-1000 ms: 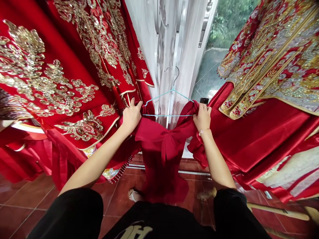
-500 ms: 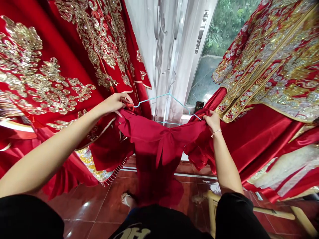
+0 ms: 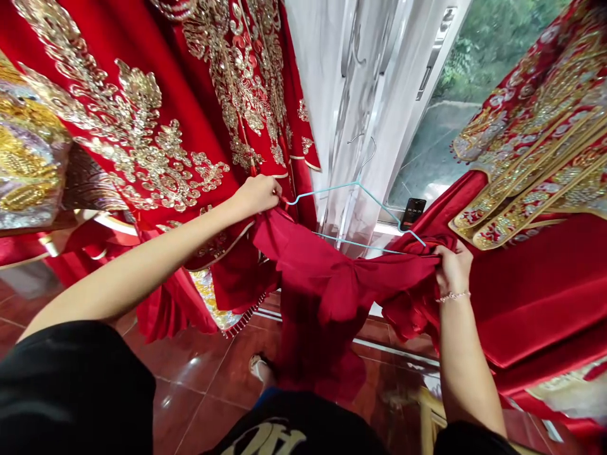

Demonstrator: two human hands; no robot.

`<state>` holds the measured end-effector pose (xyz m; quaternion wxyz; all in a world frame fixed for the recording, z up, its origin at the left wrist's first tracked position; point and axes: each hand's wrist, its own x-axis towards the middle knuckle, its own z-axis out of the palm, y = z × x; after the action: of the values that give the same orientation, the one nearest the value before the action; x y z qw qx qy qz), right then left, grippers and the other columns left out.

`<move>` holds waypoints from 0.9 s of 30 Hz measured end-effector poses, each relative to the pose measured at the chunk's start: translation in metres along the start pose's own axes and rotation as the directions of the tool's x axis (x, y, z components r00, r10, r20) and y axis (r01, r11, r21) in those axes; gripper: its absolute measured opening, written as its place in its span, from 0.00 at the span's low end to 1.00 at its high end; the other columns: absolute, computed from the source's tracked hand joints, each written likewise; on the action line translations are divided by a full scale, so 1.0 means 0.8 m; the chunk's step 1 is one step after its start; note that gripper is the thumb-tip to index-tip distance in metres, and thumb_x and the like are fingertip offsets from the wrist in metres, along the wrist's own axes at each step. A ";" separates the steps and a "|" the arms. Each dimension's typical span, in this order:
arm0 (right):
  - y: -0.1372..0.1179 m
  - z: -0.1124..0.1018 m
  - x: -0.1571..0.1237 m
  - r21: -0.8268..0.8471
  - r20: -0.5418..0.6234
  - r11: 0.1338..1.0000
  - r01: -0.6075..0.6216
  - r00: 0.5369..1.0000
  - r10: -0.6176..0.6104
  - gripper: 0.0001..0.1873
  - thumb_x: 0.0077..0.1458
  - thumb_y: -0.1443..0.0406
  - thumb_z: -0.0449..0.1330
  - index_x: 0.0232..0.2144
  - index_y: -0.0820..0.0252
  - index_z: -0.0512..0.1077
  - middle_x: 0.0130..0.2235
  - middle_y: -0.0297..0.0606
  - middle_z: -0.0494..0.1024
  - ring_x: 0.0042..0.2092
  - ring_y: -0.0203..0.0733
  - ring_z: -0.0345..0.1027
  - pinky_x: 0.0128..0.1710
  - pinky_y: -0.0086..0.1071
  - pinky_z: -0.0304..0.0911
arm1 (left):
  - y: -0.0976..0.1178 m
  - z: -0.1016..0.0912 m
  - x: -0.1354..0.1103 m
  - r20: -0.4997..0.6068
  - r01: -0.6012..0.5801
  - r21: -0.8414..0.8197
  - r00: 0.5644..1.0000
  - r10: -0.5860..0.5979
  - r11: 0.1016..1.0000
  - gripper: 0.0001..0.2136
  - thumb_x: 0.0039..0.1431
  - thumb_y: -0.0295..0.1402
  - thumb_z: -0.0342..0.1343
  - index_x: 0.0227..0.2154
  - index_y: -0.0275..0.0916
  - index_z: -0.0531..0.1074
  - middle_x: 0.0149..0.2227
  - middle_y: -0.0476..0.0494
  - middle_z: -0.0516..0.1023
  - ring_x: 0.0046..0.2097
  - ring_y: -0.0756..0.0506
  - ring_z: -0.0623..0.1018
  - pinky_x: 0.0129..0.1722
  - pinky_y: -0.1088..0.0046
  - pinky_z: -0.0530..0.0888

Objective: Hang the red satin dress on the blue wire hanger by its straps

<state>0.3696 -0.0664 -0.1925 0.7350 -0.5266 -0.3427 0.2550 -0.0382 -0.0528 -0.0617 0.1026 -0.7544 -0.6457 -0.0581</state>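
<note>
A plain dark-red dress (image 3: 327,284) with a gathered bodice hangs between my hands from a thin light-blue wire hanger (image 3: 327,188). My left hand (image 3: 260,193) is closed on the dress's upper left corner, by the hanger's left end. On the other side my right hand (image 3: 454,268), with a bracelet at the wrist, grips the upper right corner beside the hanger's right end. The hanger's hook points up and away from me, hooked on nothing. The skirt drops toward the floor in shadow.
Red gowns with gold beading (image 3: 165,158) hang at left, and another beaded red gown (image 3: 535,183) at right. A phone (image 3: 415,210) stands by the glass door (image 3: 429,148). White curtain (image 3: 315,76) hangs behind. A wooden stool (image 3: 429,414) stands on the red tiled floor (image 3: 190,404).
The view has turned left, so everything sits further right in the picture. My hands still hold the dress and hanger, with the right side now a little lower than the left.
</note>
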 end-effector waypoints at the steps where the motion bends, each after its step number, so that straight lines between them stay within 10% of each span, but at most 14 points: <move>1: -0.002 -0.001 -0.002 0.010 -0.001 1.000 -0.012 1.000 0.012 0.09 0.29 0.75 0.55 0.13 0.57 0.60 0.18 0.25 0.59 0.23 0.29 0.50 0.22 0.26 0.47 | -0.004 -0.003 0.003 0.022 -0.026 -0.044 0.999 0.027 0.999 0.19 0.56 0.23 0.48 0.43 0.38 0.81 0.42 0.42 0.83 0.47 0.39 0.81 0.50 0.66 0.74; 9: -0.003 0.000 -0.005 -0.090 0.050 0.989 0.120 0.992 -0.116 0.12 0.32 0.78 0.56 0.15 0.58 0.61 0.18 0.24 0.59 0.23 0.29 0.49 0.23 0.28 0.44 | 0.013 -0.007 -0.009 0.016 -0.158 0.230 0.987 0.159 0.960 0.18 0.58 0.25 0.49 0.48 0.39 0.78 0.42 0.37 0.82 0.51 0.35 0.79 0.49 0.62 0.73; 15: -0.009 0.012 -0.011 -0.082 -0.012 0.994 0.071 0.997 -0.072 0.12 0.31 0.80 0.54 0.14 0.59 0.59 0.16 0.22 0.57 0.22 0.28 0.46 0.23 0.28 0.42 | -0.002 -0.018 0.011 0.037 -0.054 -0.072 0.998 0.057 0.996 0.15 0.53 0.23 0.49 0.37 0.34 0.81 0.29 0.42 0.80 0.35 0.43 0.82 0.41 0.69 0.74; 22: -0.014 0.013 -0.016 -0.098 -0.005 0.992 0.080 0.997 -0.081 0.15 0.34 0.83 0.54 0.14 0.60 0.61 0.16 0.22 0.58 0.22 0.28 0.48 0.24 0.28 0.44 | 0.007 -0.003 0.018 -0.063 -0.083 0.135 0.994 0.092 0.987 0.14 0.55 0.26 0.51 0.39 0.36 0.80 0.43 0.35 0.81 0.51 0.31 0.79 0.50 0.57 0.72; 27: -0.016 0.016 -0.013 -0.109 0.000 0.987 0.115 0.993 -0.116 0.18 0.36 0.86 0.53 0.13 0.59 0.60 0.16 0.22 0.57 0.22 0.27 0.47 0.24 0.29 0.42 | -0.015 0.007 0.041 -0.114 0.034 -0.199 0.992 -0.058 0.979 0.11 0.52 0.22 0.51 0.31 0.34 0.79 0.36 0.39 0.81 0.47 0.37 0.79 0.51 0.61 0.72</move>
<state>0.3529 -0.0706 -0.1799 0.7197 -0.5459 -0.3838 0.1913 -0.0448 -0.0185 -0.0588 0.0645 -0.7408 -0.6469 -0.1687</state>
